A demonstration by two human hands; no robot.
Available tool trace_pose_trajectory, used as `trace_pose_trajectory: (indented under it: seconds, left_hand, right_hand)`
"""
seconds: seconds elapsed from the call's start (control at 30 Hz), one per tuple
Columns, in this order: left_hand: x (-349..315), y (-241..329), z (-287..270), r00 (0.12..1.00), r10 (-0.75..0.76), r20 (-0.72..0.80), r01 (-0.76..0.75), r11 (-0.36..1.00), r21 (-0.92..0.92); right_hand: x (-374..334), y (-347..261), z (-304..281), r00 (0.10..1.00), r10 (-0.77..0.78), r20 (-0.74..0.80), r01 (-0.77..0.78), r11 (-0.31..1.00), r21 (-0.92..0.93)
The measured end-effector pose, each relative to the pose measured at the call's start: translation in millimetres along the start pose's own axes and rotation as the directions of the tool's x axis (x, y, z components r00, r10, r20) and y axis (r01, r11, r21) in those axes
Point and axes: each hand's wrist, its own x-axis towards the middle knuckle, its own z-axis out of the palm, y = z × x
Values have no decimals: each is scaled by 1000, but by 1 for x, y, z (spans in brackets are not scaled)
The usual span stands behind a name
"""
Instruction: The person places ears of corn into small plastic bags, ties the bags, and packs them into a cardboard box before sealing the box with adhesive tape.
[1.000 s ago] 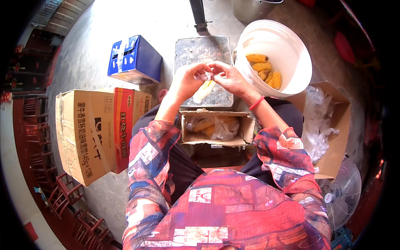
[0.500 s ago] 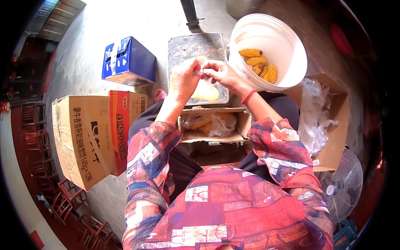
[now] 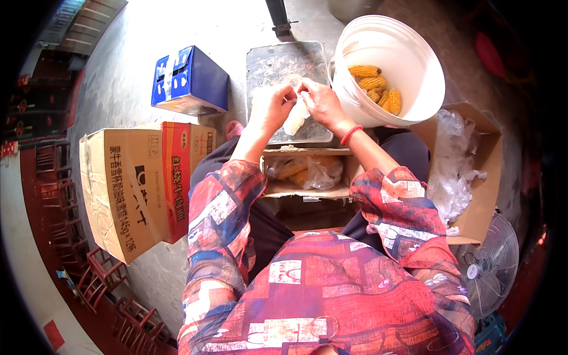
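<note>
Head view: left hand [image 3: 269, 111] and right hand [image 3: 324, 106] pinch the bag [image 3: 295, 120] by its neck; probably light, soft, slippery, best held there.

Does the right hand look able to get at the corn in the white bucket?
Probably yes: the white bucket is uncovered, close on that side, with the corn visible; but the right hand seems to hold the plastic bag.
</note>
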Motion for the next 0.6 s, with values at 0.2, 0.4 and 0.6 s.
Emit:
trace_pose_trajectory:
  seconds: [0.2, 0.4, 0.6]
  left_hand:
    - [-1, 1, 1, 995, -58, 76, 53, 996, 71]
    - [-5, -1, 6, 983, -100, 153, 81, 989, 125]
    - [-4, -6, 6, 992, -71, 107, 57, 990, 126]
  right_hand:
    - [-2, 8, -3, 996, 74, 42, -66, 983, -171]
    - [-2, 21, -1, 995, 82, 53, -70, 978, -197]
    - [1, 19, -1, 995, 63, 83, -64, 998, 15]
